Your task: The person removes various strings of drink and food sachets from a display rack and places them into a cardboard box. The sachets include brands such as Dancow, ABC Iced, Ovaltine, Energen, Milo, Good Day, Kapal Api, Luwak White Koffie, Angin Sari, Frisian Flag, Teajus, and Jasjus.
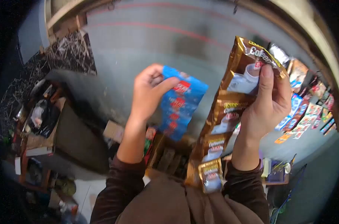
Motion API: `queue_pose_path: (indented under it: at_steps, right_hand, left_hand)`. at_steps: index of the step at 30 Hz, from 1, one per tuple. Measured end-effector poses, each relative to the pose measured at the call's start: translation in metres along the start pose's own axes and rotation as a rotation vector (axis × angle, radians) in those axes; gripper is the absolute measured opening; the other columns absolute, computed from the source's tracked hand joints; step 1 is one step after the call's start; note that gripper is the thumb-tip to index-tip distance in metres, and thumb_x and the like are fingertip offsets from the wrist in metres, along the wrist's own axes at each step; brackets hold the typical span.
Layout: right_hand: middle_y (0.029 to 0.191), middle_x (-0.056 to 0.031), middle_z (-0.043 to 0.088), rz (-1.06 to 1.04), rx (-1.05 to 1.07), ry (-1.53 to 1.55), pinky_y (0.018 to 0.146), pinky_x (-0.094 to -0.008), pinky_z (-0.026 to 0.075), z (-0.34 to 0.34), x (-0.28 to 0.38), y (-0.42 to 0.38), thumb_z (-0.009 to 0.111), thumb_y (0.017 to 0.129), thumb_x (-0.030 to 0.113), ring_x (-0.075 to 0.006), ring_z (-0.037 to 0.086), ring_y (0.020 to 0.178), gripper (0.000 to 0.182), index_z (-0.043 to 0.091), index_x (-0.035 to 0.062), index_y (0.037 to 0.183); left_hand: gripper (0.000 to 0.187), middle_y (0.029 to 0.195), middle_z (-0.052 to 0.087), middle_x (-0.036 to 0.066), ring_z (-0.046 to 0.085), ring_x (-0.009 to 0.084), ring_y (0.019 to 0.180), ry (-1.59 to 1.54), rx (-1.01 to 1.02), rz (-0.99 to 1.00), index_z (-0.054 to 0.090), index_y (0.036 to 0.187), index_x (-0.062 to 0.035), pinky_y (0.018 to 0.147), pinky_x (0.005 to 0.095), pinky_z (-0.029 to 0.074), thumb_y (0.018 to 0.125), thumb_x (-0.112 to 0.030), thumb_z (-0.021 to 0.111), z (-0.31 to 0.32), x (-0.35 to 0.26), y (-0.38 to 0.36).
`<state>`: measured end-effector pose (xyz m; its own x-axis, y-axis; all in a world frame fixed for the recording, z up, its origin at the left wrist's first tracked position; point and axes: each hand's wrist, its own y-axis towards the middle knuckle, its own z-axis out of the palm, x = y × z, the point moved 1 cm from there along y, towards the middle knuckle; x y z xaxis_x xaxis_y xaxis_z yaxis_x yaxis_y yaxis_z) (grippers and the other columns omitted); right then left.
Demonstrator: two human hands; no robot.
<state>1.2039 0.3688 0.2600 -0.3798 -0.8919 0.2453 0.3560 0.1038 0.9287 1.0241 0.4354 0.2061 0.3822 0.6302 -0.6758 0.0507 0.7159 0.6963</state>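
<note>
Grip of the left hand (149, 89) pinches a blue sachet strip (180, 108); the right hand (266, 99) pinches a brown coffee strip (219, 121) near its top. Both hang before a grey wall (139, 48) bearing 2 red lines (139, 24); packets (303, 115) hang at right, white floor tiles (88, 194) show below.

Single head-worn view: close, facing forward, downward.

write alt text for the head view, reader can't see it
A person's right hand holds up a strip of brown coffee sachets, and the left hand a blue-and-red strip. Behind them is a grey wall, with more packets hanging toward the picture's right.
</note>
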Motion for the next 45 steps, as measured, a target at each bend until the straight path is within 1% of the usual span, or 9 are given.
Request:
queue_pose_path:
  at_steps: [14, 20, 25, 30, 33, 35, 38, 43, 45]
  right_hand:
    - [0.083, -0.0094, 0.055, 0.477, 0.206, -0.246, 0.056, -0.0218, 0.039, -0.041, -0.077, -0.211, 0.056, 0.07, -0.001, -0.0144, 0.049, 0.067, 0.008, 0.057, -0.0026, 0.078]
    - [0.083, -0.0119, 0.057, 0.62, 0.575, -0.287, 0.055, -0.025, 0.042, -0.096, -0.039, -0.313, 0.058, 0.068, -0.001, -0.0211, 0.055, 0.068, 0.01, 0.056, -0.0013, 0.077]
    - [0.082, -0.0131, 0.056, 0.966, 0.854, -0.173, 0.058, -0.0305, 0.044, -0.119, -0.03, -0.354, 0.058, 0.07, 0.003, -0.0256, 0.056, 0.071, 0.01, 0.056, -0.002, 0.079]
    - [0.078, -0.0113, 0.057, 1.08, 0.769, -0.436, 0.058, -0.0275, 0.044, -0.113, -0.082, -0.384, 0.055, 0.073, 0.002, -0.0248, 0.056, 0.068, 0.007, 0.058, -0.0014, 0.078]
    - [0.088, -0.0153, 0.055, 1.238, 0.797, -0.438, 0.067, -0.0329, 0.044, -0.122, -0.138, -0.433, 0.058, 0.071, 0.007, -0.0298, 0.055, 0.078, 0.024, 0.053, -0.0018, 0.093]
    - [0.103, -0.023, 0.047, 1.3, 1.166, -0.941, 0.079, -0.039, 0.04, -0.111, -0.156, -0.441, 0.061, 0.068, 0.012, -0.0357, 0.048, 0.094, 0.051, 0.039, -0.003, 0.111]
    - [0.112, -0.0293, 0.037, 1.592, 1.076, -0.783, 0.088, -0.0432, 0.033, -0.1, -0.167, -0.44, 0.063, 0.064, 0.014, -0.0402, 0.039, 0.104, 0.07, 0.025, -0.0042, 0.119]
    - [0.112, -0.0248, 0.042, 0.972, 1.217, -0.58, 0.087, -0.0412, 0.035, -0.138, -0.146, -0.44, 0.06, 0.067, 0.017, -0.0378, 0.042, 0.103, 0.063, 0.029, -0.0037, 0.119]
    - [0.108, -0.022, 0.047, 1.212, 1.498, -0.301, 0.084, -0.0391, 0.038, -0.152, -0.136, -0.369, 0.06, 0.07, 0.021, -0.0341, 0.047, 0.099, 0.061, 0.033, -0.0018, 0.119]
  left_hand:
    - [0.031, 0.081, 0.052, 0.004, 0.053, 0.0133, 0.076, 0.134, -0.176, -0.358, 0.045, 0.085, -0.0056, 0.071, 0.0256, 0.043, 0.063, 0.01, 0.06, -0.05, 0.167, -0.127]
    - [0.02, 0.084, 0.058, 0.006, 0.055, 0.0143, 0.082, -0.111, 0.037, -0.76, 0.051, 0.08, -0.0031, 0.073, 0.0252, 0.043, 0.066, 0.005, 0.062, -0.076, 0.202, -0.261]
    - [0.015, 0.081, 0.059, 0.005, 0.056, 0.012, 0.078, 0.25, 0.253, -1.06, 0.055, 0.082, -0.0016, 0.068, 0.0248, 0.044, 0.069, 0.003, 0.059, -0.072, 0.215, -0.306]
    - [0.021, 0.087, 0.055, 0.011, 0.054, 0.0244, 0.087, 0.591, 0.491, -0.873, 0.052, 0.092, -0.0034, 0.075, 0.0317, 0.042, 0.072, 0.001, 0.055, -0.081, 0.255, -0.285]
    - [0.033, 0.095, 0.054, 0.015, 0.053, 0.0264, 0.092, 0.711, 0.4, -0.874, 0.048, 0.101, -0.0018, 0.075, 0.0332, 0.043, 0.07, -0.002, 0.059, -0.095, 0.312, -0.287]
    - [0.039, 0.103, 0.049, 0.018, 0.049, 0.0288, 0.097, 0.889, 0.417, -1.011, 0.043, 0.107, -0.0019, 0.078, 0.0348, 0.041, 0.071, -0.005, 0.059, -0.091, 0.332, -0.288]
    - [0.051, 0.114, 0.038, 0.022, 0.042, 0.0331, 0.105, 0.975, 0.42, -1.158, 0.034, 0.115, -0.0013, 0.084, 0.0372, 0.038, 0.073, -0.012, 0.059, -0.099, 0.365, -0.309]
    - [0.052, 0.111, 0.044, 0.018, 0.042, 0.03, 0.105, 0.478, 0.305, -0.945, 0.042, 0.112, 0.0, 0.088, 0.0359, 0.034, 0.07, -0.02, 0.064, -0.121, 0.389, -0.365]
    - [0.045, 0.109, 0.047, 0.014, 0.043, 0.0254, 0.105, 0.445, 0.352, -1.098, 0.046, 0.109, -0.0015, 0.088, 0.0333, 0.034, 0.071, -0.019, 0.063, -0.091, 0.322, -0.297]
